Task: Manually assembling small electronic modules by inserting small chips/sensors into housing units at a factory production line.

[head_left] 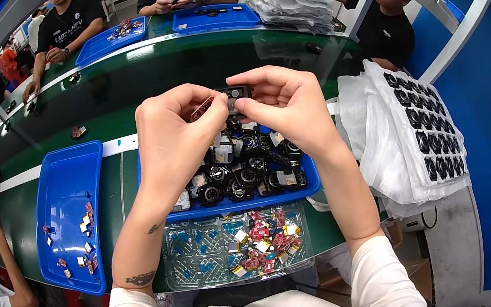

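Observation:
In front of my chest, both hands meet above a blue tray [247, 204] heaped with black watch-like housings [242, 173]. My left hand [175, 135] is closed, pinching a small red circuit board [201, 108] between thumb and fingers. Thumb and fingers of my right hand [290, 108] grip a small black plastic housing [236, 93], right beside the left fingertips. Whether a wire joins board and housing I cannot tell. Below the tray, a clear plastic blister tray [190, 252] bears a pile of red circuit boards with small silvery batteries [266, 240] and scattered blue bits.
A blue tray [51, 203] with a few boards stands left. Stacked white trays [377, 132] of black parts stand right. A green conveyor belt [113, 91] runs beyond, carrying a loose part [79, 132]. Co-workers sit across it with blue trays [214, 18]; another person's arms [1, 250] show at left.

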The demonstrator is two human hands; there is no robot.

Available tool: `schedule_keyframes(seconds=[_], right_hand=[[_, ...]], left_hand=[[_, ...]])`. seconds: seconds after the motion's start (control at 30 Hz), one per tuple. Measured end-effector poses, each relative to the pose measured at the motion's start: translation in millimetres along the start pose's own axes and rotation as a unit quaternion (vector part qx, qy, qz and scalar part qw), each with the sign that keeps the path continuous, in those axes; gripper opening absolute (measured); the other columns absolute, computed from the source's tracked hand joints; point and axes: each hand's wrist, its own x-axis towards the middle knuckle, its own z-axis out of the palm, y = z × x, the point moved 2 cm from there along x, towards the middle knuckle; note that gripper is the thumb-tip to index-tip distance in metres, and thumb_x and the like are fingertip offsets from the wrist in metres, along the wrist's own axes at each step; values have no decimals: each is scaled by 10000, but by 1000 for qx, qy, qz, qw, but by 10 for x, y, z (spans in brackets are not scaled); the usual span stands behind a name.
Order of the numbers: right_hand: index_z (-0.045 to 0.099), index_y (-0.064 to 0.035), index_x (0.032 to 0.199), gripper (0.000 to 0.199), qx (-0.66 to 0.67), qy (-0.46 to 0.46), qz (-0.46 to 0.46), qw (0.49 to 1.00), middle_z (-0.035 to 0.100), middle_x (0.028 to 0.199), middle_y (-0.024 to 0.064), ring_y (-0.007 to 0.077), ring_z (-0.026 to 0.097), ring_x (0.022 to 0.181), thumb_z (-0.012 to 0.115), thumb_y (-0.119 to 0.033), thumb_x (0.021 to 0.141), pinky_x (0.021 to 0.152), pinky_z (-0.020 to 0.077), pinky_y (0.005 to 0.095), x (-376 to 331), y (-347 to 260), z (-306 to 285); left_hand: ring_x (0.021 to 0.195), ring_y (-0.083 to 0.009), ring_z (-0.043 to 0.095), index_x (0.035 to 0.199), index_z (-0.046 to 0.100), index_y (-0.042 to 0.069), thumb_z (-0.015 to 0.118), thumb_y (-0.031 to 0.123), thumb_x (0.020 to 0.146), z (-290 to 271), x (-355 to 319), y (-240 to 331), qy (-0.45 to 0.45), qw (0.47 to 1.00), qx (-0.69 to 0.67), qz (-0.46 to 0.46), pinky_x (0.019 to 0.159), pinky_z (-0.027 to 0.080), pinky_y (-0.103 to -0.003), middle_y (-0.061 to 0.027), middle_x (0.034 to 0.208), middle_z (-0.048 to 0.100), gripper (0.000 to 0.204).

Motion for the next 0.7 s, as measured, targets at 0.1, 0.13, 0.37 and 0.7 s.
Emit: schedule_keyframes(seconds=[0.1, 0.13, 0.37, 0.7], right_hand=[[657, 26, 1069, 262, -15, 6, -7, 1000, 669, 863, 58, 63, 629, 758, 675, -6, 809, 679, 518, 187, -23, -17, -3], [657, 26, 1069, 262, -16, 6, -7, 1000, 669, 863, 58, 63, 629, 758, 675, -6, 809, 679, 518, 187, -32, -26, -3], [660, 32, 1059, 236, -28, 15, -22, 999, 667, 844, 51, 57, 624, 756, 668, -11, 827, 676, 516, 184, -35, -33, 56], [661, 39, 1017, 176, -23, 79, -98, 992, 688, 840, 87, 84, 652, 751, 651, -12, 849, 656, 542, 197, -60, -57, 37]], left_hand=[[564, -60, 605, 830, 698, -55, 663, 102, 815, 1, 12, 16, -6, 1000, 0, 1, 512, 448, -195, -76, 617, 662, 161], [562, -59, 603, 831, 697, -56, 663, 103, 818, 6, 16, 22, -11, 1000, -3, -3, 509, 446, -195, -75, 615, 660, 163], [552, -54, 592, 831, 697, -53, 667, 107, 820, -17, 11, -7, -8, 1000, -5, 6, 504, 439, -194, -67, 610, 655, 164], [636, -107, 658, 883, 709, -40, 692, 78, 816, 34, -35, 55, -4, 998, -12, 61, 585, 506, -215, -90, 705, 690, 136]])
